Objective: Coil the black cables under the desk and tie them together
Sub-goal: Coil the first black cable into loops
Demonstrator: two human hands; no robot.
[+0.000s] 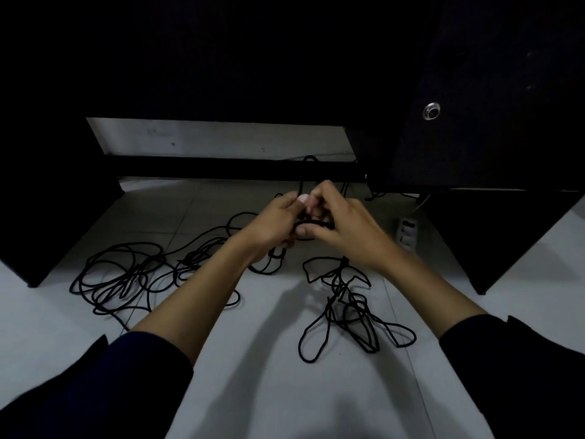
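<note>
Left hand (274, 220) and right hand (340, 221) — meeting above the tiled floor (253, 327), both pinching a small black cable coil (311, 224). Loose black cables (123, 280) sprawl at left; a knotted bundle (348, 308) at right. White power strip (406, 231) — probably — beside the bench leg (506, 236).

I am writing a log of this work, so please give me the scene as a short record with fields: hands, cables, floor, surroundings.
left hand: left hand grips the held cable
right hand: right hand pinches the same cable
loose cables: left tangle; right tangle, neither tied
floor: pale tiled floor
surroundings: dark desk panel; white power strip
</note>
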